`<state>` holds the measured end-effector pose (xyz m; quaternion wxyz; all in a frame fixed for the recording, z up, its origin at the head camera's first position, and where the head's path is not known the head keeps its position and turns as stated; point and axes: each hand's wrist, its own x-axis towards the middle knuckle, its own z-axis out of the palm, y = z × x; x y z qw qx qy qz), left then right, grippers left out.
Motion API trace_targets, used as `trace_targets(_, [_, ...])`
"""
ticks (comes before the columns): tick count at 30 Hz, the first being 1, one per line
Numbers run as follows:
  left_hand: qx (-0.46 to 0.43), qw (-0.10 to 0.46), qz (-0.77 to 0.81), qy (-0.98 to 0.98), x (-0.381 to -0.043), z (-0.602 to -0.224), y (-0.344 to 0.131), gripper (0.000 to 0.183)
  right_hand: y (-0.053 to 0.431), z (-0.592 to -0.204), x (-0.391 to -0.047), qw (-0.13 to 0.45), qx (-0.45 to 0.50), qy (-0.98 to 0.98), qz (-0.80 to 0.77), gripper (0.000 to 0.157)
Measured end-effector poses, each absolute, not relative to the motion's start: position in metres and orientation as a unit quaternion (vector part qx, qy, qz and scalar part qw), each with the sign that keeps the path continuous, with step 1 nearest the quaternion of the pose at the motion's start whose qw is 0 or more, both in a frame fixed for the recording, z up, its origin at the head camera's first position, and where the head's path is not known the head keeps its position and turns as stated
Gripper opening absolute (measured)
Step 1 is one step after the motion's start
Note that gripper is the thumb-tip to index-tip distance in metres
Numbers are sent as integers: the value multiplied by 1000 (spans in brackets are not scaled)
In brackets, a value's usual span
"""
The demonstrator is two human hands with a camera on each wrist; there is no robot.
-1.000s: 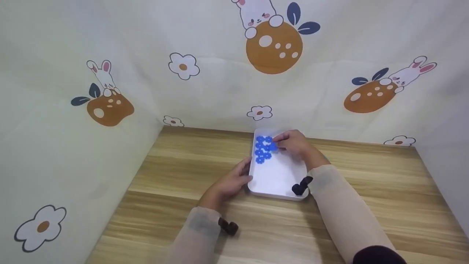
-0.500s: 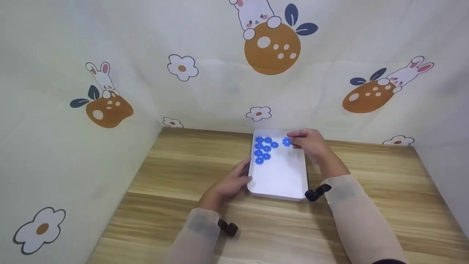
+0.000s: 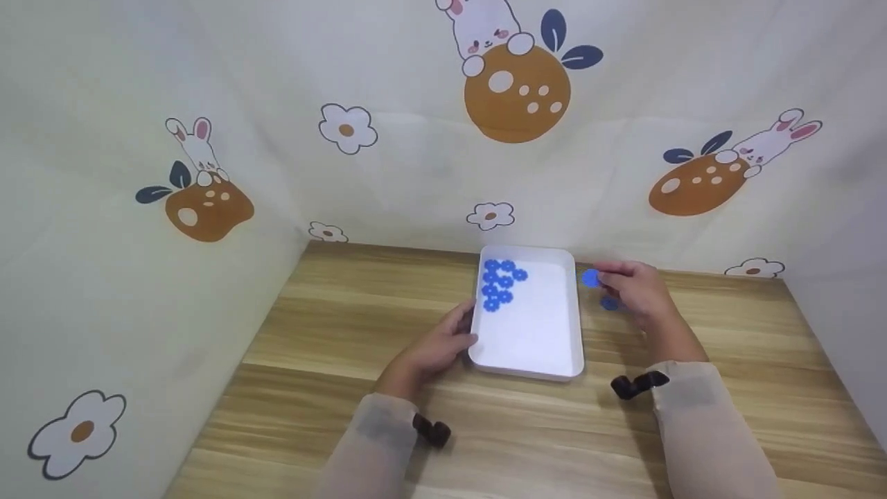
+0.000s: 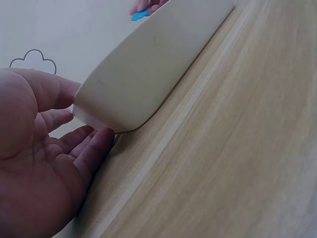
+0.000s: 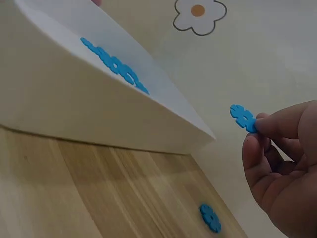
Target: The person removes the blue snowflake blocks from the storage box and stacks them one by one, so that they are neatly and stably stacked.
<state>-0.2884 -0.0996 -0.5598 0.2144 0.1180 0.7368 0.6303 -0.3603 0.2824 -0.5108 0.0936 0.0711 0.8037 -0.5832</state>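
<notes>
Off the right side of the white tray (image 3: 527, 333), my right hand (image 3: 641, 291) pinches a blue flower-shaped snowflake disc (image 5: 241, 117) between thumb and finger, held up off the table. Beneath that hand, another blue disc (image 5: 210, 218) lies on the wood. My left hand (image 3: 436, 343) holds the tray at its left side, with its fingers (image 4: 96, 144) against the outer wall near the base. Inside the tray, several blue snowflake discs (image 3: 490, 290) lie grouped along the upper left.
The wooden table (image 3: 332, 333) runs back to a pale cloth (image 3: 409, 173) printed with rabbits and flowers, which also hangs at both sides. A small black camera (image 3: 433, 430) sits on each wrist.
My right hand has moved right, from above the tray to beyond its right edge, carrying a disc. A disc on the table has come into view. The left hand stays at the tray.
</notes>
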Motion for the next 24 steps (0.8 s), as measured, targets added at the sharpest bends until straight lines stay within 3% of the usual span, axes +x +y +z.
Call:
trace_targets(10, [126,212,646,723,-287,-562,-98,71,312,-527,-350,77,92,746,-656,44])
trace_targets(24, [116,217,639,729,-289,-562,-99,70,321,-546,-350,63,120,812,-568,46])
